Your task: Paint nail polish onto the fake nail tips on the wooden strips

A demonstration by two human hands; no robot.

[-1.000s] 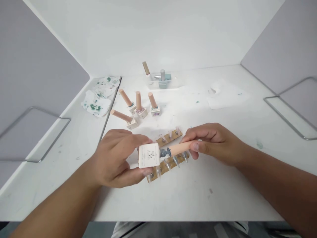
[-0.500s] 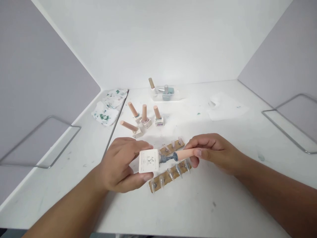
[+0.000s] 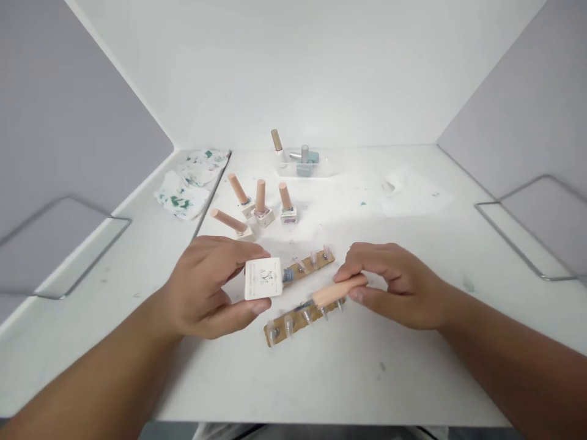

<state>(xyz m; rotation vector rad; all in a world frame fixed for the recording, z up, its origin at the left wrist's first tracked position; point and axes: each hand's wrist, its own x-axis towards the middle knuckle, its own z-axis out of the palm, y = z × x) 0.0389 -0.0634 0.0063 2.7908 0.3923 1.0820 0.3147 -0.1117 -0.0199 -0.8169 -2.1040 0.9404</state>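
Observation:
My left hand (image 3: 208, 286) grips a square white nail polish bottle (image 3: 263, 278), tipped on its side with its open neck pointing right. My right hand (image 3: 395, 282) pinches the peach-coloured brush cap (image 3: 338, 291), now free of the bottle and held low over a brown strip (image 3: 300, 319) carrying several clear nail tips. A second strip of nail tips (image 3: 308, 264) lies just behind, between the bottle and my right hand.
Several polish bottles with peach caps (image 3: 260, 205) stand behind the strips. A clear tray (image 3: 302, 166) with more bottles sits at the back. Paint-stained tissues (image 3: 183, 189) lie at the left, a white tissue (image 3: 413, 192) at the right. Wire stands (image 3: 518, 238) flank both sides.
The brush cap has come out of the bottle. My right hand has carried it down and right onto the near strip. My left hand and the bottle have shifted slightly left.

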